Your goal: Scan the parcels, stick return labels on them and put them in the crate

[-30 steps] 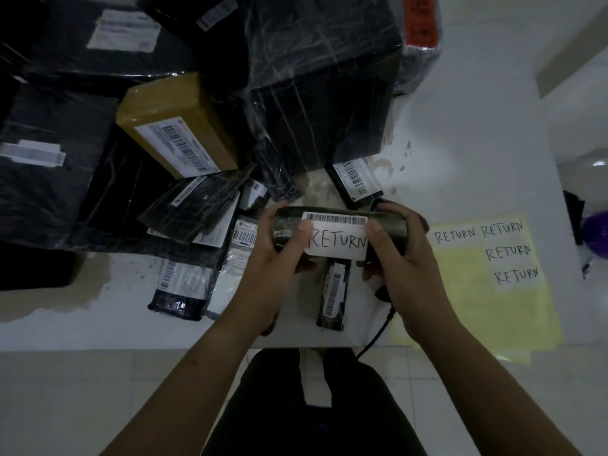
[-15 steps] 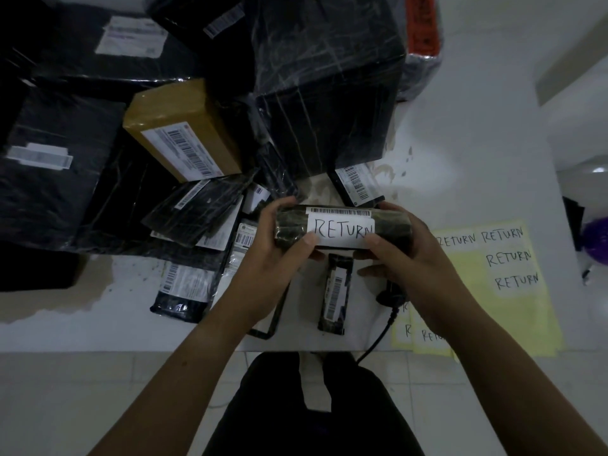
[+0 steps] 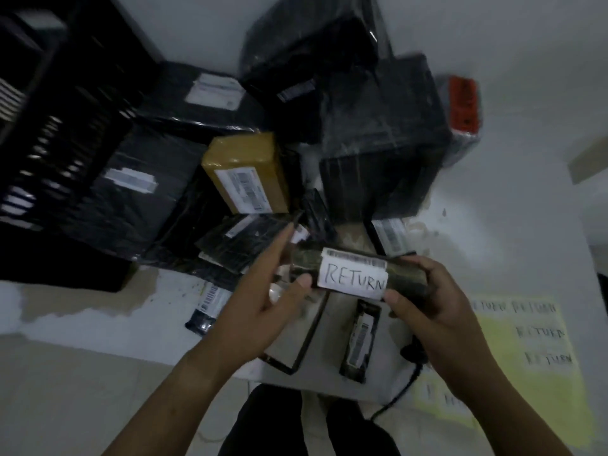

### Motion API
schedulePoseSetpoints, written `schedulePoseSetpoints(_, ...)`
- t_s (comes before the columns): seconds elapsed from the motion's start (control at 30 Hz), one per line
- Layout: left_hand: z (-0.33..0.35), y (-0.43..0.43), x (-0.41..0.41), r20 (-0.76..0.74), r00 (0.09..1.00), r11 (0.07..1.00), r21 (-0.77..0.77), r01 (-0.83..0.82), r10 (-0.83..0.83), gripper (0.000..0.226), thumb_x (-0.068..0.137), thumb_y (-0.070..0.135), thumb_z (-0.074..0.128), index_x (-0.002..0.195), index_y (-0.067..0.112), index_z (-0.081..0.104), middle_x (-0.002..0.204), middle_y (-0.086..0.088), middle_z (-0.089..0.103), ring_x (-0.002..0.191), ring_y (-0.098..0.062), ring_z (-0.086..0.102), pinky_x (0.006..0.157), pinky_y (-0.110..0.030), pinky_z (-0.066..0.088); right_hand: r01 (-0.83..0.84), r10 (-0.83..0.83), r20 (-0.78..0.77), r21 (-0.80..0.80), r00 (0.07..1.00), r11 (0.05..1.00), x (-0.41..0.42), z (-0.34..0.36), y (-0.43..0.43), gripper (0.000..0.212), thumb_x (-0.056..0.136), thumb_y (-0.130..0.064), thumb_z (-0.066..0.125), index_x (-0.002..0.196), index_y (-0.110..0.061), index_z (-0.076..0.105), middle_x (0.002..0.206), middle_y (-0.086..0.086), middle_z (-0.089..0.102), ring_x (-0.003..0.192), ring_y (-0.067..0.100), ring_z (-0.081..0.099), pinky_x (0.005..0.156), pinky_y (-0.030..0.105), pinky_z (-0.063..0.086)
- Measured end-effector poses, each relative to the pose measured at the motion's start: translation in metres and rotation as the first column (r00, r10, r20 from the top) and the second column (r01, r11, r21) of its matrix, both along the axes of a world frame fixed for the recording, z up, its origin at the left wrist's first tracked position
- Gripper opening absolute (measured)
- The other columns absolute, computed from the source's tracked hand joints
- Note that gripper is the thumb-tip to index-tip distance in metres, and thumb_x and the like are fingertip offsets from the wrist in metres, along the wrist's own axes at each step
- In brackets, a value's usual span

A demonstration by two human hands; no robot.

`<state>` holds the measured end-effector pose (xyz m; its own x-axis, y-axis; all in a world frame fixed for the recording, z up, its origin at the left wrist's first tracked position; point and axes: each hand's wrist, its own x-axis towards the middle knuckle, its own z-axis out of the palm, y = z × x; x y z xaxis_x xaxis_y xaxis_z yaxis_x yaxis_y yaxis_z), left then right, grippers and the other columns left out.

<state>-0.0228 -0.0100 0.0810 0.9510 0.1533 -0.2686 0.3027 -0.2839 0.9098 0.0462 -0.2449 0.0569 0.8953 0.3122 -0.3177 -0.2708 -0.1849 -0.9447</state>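
parcel [image 3: 406, 274]: labelled roll held above surface [image 3: 510, 225] | right hand [image 3: 437, 297] fingers curl round right end | left hand [image 3: 263, 301] fingers straight, thumb touching left end | likely light, firm, slick wrap; grip round the middle | crate [image 3: 49, 126] sits far left

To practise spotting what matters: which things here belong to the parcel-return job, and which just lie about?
Job: held parcel, its RETURN label, yellow label sheet, black crate, brown parcel, corded device (probably scanner).
Lying about: beige strip at right only.
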Motion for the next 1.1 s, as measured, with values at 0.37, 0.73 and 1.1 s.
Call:
schedulePoseSetpoints(0.37,0.092,0.253,-0.069,0.424,0.891,0.524,0.729,-0.441,0.16,0.042,0.092,0.03,0.06,0.131,0.012,0.059,0.125,-0.001,0.062,0.116,-0.017,0.059,0.1,-0.033,0.047,-0.045,0.096,-0.14,0.333,0.985,0.942,0.01,0.075,0.184,0.094,0.029,-0.065,0.094,0.114,-0.033,0.068,0.116,0.004,0.073,0.101,0.032,0.072,0.071,0.033,0.061)
schedulePoseSetpoints(0.73,0.082,0.385,-0.091,0.118,0.993,0.599,0.796,-0.091,-0.007,0.042,0.099,0.063,0.037,0.106,0.032,0.065,0.086,0.016,0.064,0.074,0.0,0.057,0.067,-0.027,0.045,-0.205,0.195,0.079,0.145,0.978,0.968,0.032,0.134,0.413,0.02,0.075,-0.037,0.074,0.085,-0.024,0.063,0.082,0.004,0.071,0.077,0.023,0.068,0.066,0.036,0.053)
schedulePoseSetpoints(1.1,0.058,0.501,-0.138,0.161,0.986,0.423,0.896,-0.134,-0.029,0.052,0.104,0.052,0.025,0.066,0.025,0.05,0.057,0.006,0.046,0.049,-0.014,0.041,0.063,-0.036,0.038,-0.544,0.863,0.045,-0.76,0.503,0.357,0.095,0.105,0.634,0.062,0.091,-0.041,0.064,0.137,-0.019,0.029,0.107,0.008,0.066,0.086,0.023,0.064,0.064,0.034,0.05)
